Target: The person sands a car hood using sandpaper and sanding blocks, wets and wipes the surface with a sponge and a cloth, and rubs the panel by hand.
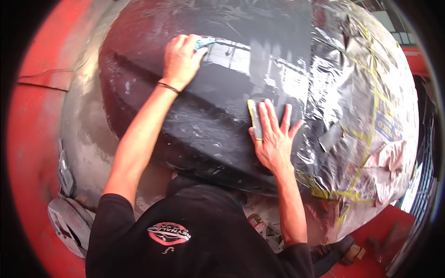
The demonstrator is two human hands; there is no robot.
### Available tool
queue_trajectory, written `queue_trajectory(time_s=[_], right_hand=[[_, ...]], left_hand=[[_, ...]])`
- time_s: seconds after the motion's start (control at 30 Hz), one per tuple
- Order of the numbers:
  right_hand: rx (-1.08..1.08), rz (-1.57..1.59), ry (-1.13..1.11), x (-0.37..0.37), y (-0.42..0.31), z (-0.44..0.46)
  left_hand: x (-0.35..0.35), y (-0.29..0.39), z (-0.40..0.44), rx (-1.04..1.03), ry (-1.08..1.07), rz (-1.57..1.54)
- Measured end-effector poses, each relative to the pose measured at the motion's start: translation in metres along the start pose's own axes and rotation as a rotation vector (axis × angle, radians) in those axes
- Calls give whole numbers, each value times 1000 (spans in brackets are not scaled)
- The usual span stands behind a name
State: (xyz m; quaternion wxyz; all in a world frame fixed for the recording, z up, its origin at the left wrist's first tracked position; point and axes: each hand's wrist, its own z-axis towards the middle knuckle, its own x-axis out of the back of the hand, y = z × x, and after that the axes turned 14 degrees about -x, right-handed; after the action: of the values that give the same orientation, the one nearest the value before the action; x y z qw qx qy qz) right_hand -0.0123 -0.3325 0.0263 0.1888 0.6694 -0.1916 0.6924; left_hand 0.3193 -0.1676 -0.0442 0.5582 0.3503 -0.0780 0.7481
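Note:
A wet, dark grey car body panel (208,88) spreads out in front of me, its surface shining with reflections. My left hand (181,59) rests high on it, fingers closed around a crumpled teal cloth (204,43). Lower and to the right, my right hand (276,141) presses flat against the panel with its fingers spread. Under its thumb and index finger lies a thin grey sanding pad (256,121) with a yellow edge, pinned to the panel. Part of the pad is hidden by the fingers.
Plastic film and paper (352,106), held with yellow tape, cover the right side of the car. A small dark flat piece (330,137) lies on the film. A round grey object (69,222) stands at lower left beside the red floor (34,185).

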Motion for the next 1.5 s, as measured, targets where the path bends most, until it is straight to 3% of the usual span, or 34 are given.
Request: queue_trajectory(time_s=[0.1, 0.13, 0.2, 0.23, 0.27, 0.33, 0.4, 0.47, 0.5, 0.6, 0.67, 0.7, 0.73, 0.77, 0.87, 0.97, 1.07, 1.13, 1.27, 1.4, 1.5], right_hand=[[-82, -81, 54, -15, -1, 46], [-123, -97, 66, -14, -3, 63], [-97, -103, 54, -13, -9, 61], [-68, -135, 12, -8, -13, 44], [-34, -167, -29, -3, -17, 31], [8, 161, 3, -2, -19, 23], [114, 107, 112, -8, -9, 57], [65, 232, 136, -16, -11, 60], [42, 296, 150, -19, -15, 61], [111, 237, 176, -10, -21, 52], [129, 219, 118, 0, -17, 50], [14, 237, -25, -9, -4, 60], [110, 374, 211, -20, -7, 87], [-82, 233, -62, -18, -3, 87], [-46, -174, 85, -19, -23, 67], [-10, -48, 136, -19, -17, 73], [-77, 8, 160, -25, -12, 127], [-105, 52, 175, -28, -25, 119], [79, -6, 181, -23, -20, 81], [-92, 8, 179, -23, -15, 140], [-29, 18, 218, -32, -27, 107]], left_hand=[[2, 71, 19, 5, 49, -275], [3, 100, 26, -96, 57, -350], [8, 152, 34, -271, -136, -455], [-6, 173, 30, -356, -60, -530], [5, 194, 37, -383, -165, -454], [-1, 221, 46, -394, -304, -628], [-32, 244, 44, -395, -403, -468], [-35, 246, 55, -461, -171, -208], [-34, 242, 67, -434, -366, -409], [-36, 234, 85, -331, -579, -617], [-45, 233, 78, -304, -404, -569], [-48, 231, 76, -293, -346, -496], [-45, 228, 78, -283, -288, -424], [-41, 218, 79, -178, -233, -521], [-33, 156, 63, 80, 11, -532], [-24, 80, 34, 314, 111, -350], [-16, 25, -3, 189, 171, -184], [1, 12, -13, 97, 100, 44], [2, 6, -27, 138, 65, -5], [2, 6, -30, 182, 37, -8], [1, 8, -29, 175, 71, 0]])
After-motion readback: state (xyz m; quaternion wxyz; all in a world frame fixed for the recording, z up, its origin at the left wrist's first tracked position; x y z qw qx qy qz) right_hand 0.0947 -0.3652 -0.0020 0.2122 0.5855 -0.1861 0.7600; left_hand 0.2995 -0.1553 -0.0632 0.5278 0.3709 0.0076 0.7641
